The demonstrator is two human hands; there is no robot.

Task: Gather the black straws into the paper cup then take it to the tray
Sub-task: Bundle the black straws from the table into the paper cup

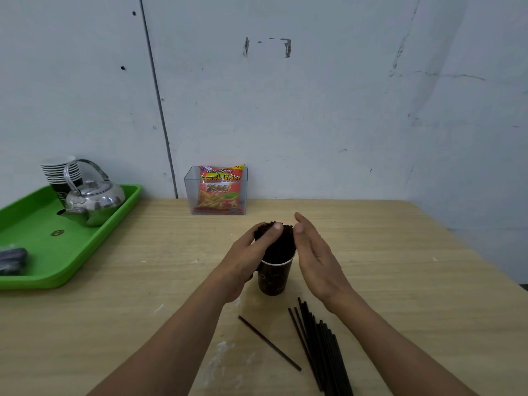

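Observation:
A dark paper cup [273, 278] with a white rim stands upright on the wooden table, packed with a bundle of black straws [281, 243] that stick up out of it. My left hand [249, 252] curls round the left side of the bundle, thumb on its top. To the right of the bundle my right hand [314, 252] has its fingers straight, its palm facing the straws and close to them. Near me, a loose pile of black straws [324, 347] lies on the table, and a single straw [268, 342] lies slanted to its left. The green tray [94, 247] is at the far left.
On the green tray stand a metal kettle [93, 200], a stack of paper cups [61, 172] and a dark object [11, 260] at its left edge. A clear box [190, 192] with a red snack bag [220, 188] stands against the wall behind the cup.

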